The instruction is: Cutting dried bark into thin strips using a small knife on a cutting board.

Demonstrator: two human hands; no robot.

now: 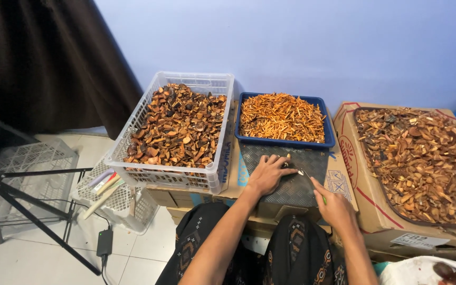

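- At the centre of the frame, on a dark ribbed mat [296, 179], the left hand [266, 174] presses a small dark piece [289, 165] down, fingers spread nearly flat over it.
- Just right of it, the right hand [334, 207] is curled closed around a green-handled knife [312, 184], its blade tip touching the piece.
- Judged from the containers, much is cut already: the blue tray [286, 141] above the mat is heaped with thin orange strips.
- Plenty seems left: the white basket [170, 174] at left and the cardboard box [360, 184] at right hold heaps of brown chunks.
- Everything rests on stacked cardboard cartons [238, 174] over a white tiled floor [138, 253].
- Behind is a pale blue wall [291, 42]; a dark curtain [48, 58] fills the upper left, a tripod [32, 211] the lower left.
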